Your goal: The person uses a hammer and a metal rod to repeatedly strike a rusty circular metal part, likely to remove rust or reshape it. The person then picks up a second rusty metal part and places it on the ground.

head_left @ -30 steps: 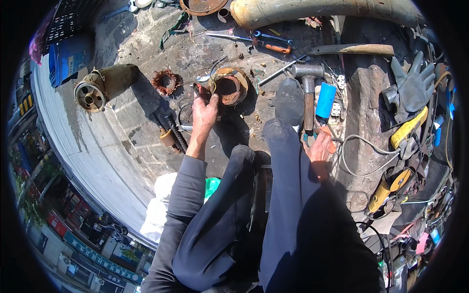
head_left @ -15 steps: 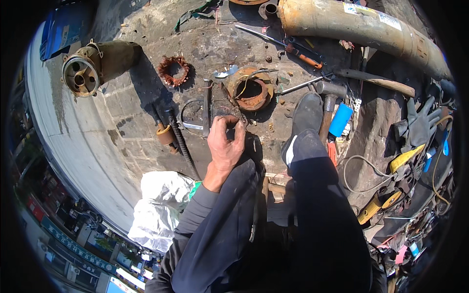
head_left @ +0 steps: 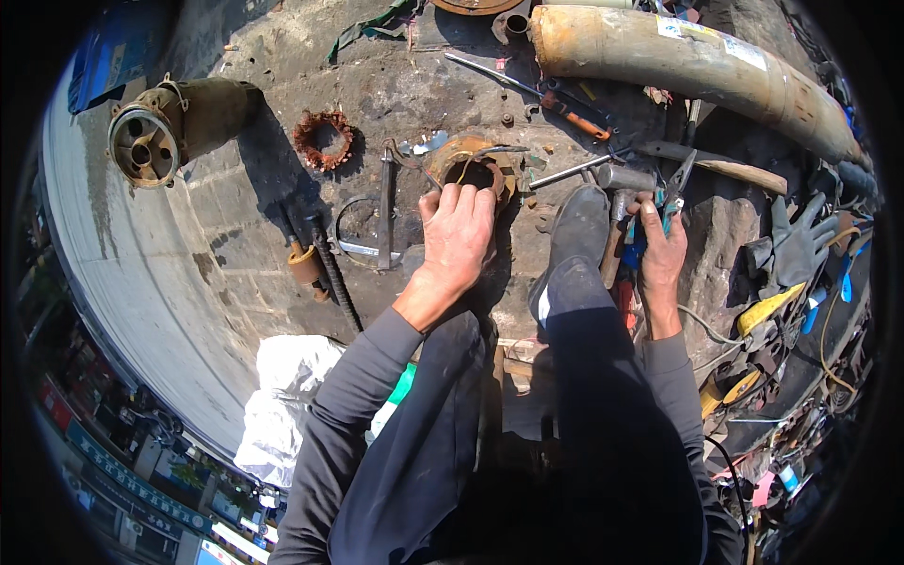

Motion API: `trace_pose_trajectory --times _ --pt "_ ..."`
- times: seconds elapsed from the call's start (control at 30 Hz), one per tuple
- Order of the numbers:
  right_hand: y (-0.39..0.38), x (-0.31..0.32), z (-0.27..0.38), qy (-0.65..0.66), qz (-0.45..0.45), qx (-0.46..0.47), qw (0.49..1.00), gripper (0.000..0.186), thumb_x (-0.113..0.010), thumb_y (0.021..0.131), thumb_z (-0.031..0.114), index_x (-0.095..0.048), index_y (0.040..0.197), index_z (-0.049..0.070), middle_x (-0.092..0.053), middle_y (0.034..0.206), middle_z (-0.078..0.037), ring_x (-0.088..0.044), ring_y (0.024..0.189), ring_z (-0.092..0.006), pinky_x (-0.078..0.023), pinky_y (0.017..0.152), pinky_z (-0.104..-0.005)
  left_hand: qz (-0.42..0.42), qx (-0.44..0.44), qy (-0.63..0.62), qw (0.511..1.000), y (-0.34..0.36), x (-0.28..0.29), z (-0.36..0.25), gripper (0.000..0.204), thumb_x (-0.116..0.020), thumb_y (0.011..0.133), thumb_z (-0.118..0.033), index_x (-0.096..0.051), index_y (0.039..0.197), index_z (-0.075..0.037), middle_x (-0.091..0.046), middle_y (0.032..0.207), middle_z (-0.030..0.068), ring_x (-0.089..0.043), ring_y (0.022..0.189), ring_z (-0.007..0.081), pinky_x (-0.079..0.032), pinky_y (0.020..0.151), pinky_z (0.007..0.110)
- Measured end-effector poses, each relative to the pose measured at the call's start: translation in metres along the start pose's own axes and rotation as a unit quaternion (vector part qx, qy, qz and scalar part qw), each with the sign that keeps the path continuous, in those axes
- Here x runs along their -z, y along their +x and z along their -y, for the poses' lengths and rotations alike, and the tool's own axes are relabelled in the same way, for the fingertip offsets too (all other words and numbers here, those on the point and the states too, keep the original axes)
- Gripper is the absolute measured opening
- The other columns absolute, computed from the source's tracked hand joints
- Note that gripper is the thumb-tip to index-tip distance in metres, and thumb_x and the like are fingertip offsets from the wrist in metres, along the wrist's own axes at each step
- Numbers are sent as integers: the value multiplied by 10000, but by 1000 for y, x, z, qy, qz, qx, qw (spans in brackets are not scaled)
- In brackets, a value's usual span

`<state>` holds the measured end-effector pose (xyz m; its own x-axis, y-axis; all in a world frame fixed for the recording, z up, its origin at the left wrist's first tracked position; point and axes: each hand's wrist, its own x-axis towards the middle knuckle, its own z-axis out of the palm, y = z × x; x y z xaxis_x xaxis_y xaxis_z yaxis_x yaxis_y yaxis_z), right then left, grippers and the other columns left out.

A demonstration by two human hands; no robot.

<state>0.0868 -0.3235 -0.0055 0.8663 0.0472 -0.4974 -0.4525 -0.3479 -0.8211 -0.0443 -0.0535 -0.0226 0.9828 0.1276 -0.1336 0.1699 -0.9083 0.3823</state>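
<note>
My left hand (head_left: 457,235) is closed, its fingers curled over the near rim of a rusty round metal housing (head_left: 506,181). A wire stands up from the housing's dark opening, and its near edge is hidden behind my fingers. At the right, my right hand (head_left: 662,252) is wrapped round a pair of pliers (head_left: 676,185) with teal handles, jaws pointing away from me. Beside that hand lies a hammer (head_left: 625,178). Left of the housing are a flat metal bar (head_left: 386,209) and a thin hoop (head_left: 341,218).
A rusty ragged ring (head_left: 298,141) and a cylindrical casing (head_left: 202,118) lie at the left. A long thick pipe (head_left: 640,52) spans the far right. My shoe (head_left: 579,226) stands between my hands. Grey gloves (head_left: 799,240) and mixed scrap fill the right side.
My left hand has moved slightly right and forward, from a pinch at the housing's near edge to fingers over its rim. My right hand has come into view, holding the pliers.
</note>
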Motion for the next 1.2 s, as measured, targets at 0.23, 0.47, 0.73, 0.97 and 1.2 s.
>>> trace_pose_trajectory --times 0.23,0.47,0.73,0.97,1.2 --pt "4 -76 58 -69 263 -7 962 313 -700 1015 284 -717 1199 32 -746 963 -55 -651 894 -124 -512 865 -309 -56 9 -136 989 8 53 34 275 -772 801 -70 -683 1061 -52 -612 907 92 -579 913 310 -384 945 440" --pt "-21 -85 81 -80 445 -255 854 298 -649 1010 254 -674 1135 -16 -746 877 -67 -630 815 -147 -500 766 -359 9 42 -219 975 25 71 68 253 -777 895 -193 -704 1086 -46 -628 921 86 -575 923 283 -385 975 403" --pt "-5 -100 96 -263 479 -94 832 201 -629 959 165 -680 996 -25 -731 849 -102 -646 790 -204 -495 754 -373 -25 -31 -176 984 41 68 86 239 -732 933 -173 -692 1128 -42 -613 954 96 -586 972 294 -373 1048 443" --pt "29 -104 131 -471 454 66 753 290 -580 824 95 -638 1010 -119 -660 936 -394 -659 982 -544 -520 872 -562 -45 -56 -218 973 77 53 82 197 -664 987 -173 -682 1124 -33 -611 967 121 -595 987 328 -431 969 426" --pt "55 -118 176 -651 431 152 607 255 -599 766 54 -711 908 -126 -705 899 -340 -732 913 -468 -590 821 -496 -54 -77 -217 972 108 41 78 160 -626 1012 -163 -656 1066 -15 -623 942 164 -605 944 386 -484 837 452"
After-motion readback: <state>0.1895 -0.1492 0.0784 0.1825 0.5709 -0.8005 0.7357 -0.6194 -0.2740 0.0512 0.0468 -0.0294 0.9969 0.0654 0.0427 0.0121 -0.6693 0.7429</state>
